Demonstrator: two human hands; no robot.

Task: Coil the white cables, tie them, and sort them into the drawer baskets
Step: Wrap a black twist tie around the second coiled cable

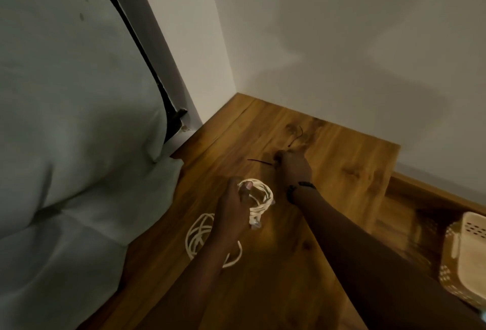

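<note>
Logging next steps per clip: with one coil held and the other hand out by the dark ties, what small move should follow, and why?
Probably bring the thin dark tie back to the coiled cable. The right hand appears to pinch the tie, while the left hand grips the coil, which shows no tie yet.

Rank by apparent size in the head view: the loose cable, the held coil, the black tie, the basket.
1. basket, though cut off by the frame and nearer the camera
2. loose cable
3. held coil, in the left hand
4. black tie, at the right hand
</note>
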